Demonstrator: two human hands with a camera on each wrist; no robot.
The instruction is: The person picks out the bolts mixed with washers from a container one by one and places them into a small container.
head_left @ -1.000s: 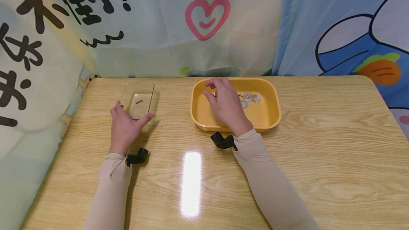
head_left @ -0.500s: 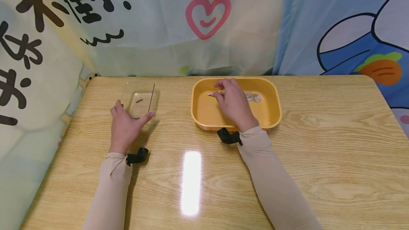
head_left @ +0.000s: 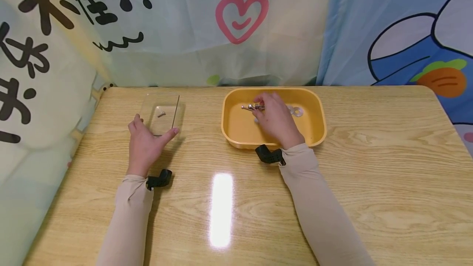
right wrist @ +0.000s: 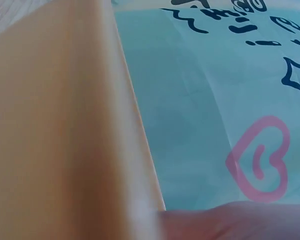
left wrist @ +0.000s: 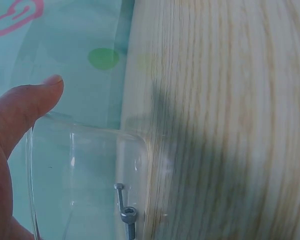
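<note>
Picking among the screws [head_left: 250, 107] at ten o'clock in the tray [head_left: 236, 129] seems the step; whether the right hand [head_left: 278, 121] has its fingers clamped on one, I cannot tell. The left hand [head_left: 144, 149] clamps the box [head_left: 175, 112] at six o'clock. Next calls for isolating one screw.

Head view bright, fairly even. Hard white glare on the table [head_left: 388, 167] between my left sleeve [head_left: 127, 221] and right sleeve [head_left: 321, 204]; soft shadow along the left one's right side. Left wrist view cooler: broad grey shadow over the wood, small highlights on the clear box [left wrist: 92, 155]. Right wrist view: yellow basin [right wrist: 35, 150] blurred up close, backdrop [right wrist: 185, 105] crisper, my right hand [right wrist: 240, 225] soft at bottom.
</note>
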